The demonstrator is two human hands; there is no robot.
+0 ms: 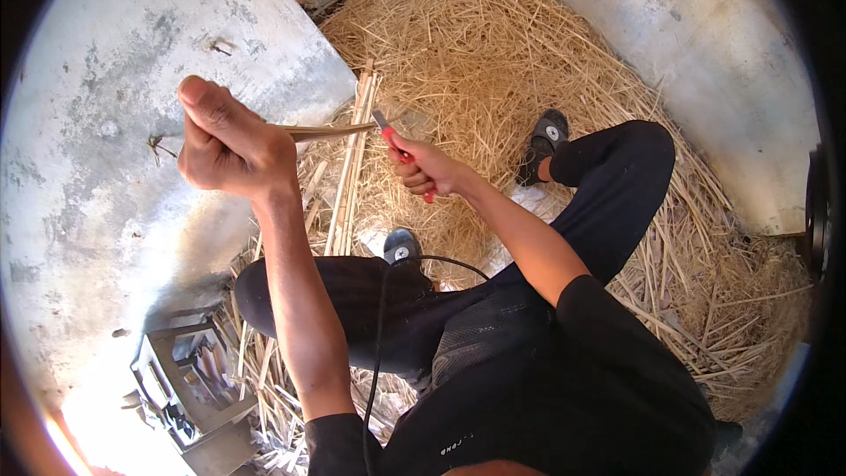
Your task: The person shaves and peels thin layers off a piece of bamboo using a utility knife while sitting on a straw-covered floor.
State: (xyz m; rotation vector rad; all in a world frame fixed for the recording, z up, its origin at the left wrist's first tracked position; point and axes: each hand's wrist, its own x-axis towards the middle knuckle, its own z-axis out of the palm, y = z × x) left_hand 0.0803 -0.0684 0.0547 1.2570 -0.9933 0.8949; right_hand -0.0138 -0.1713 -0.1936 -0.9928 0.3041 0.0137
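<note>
My left hand [236,143], raised at the left beside the pale wall, is closed with its thumb up. Out of the fist, toward the right, runs a thin flat strip [328,132] that looks like split bamboo or wood. My right hand [432,169] is wrapped around the red handle of a knife [388,134] in the middle of the view. The knife's short grey blade points up and to the left, at the far end of the strip. Whether the blade touches the strip I cannot tell.
Several long pale strips [351,167] lie below the hands. A broad heap of shavings [493,44] covers the floor ahead and to the right. Worn pale walls [115,123] stand on both sides. A metal frame [189,383] holding odd items is at lower left. A black cord [379,344] crosses my lap.
</note>
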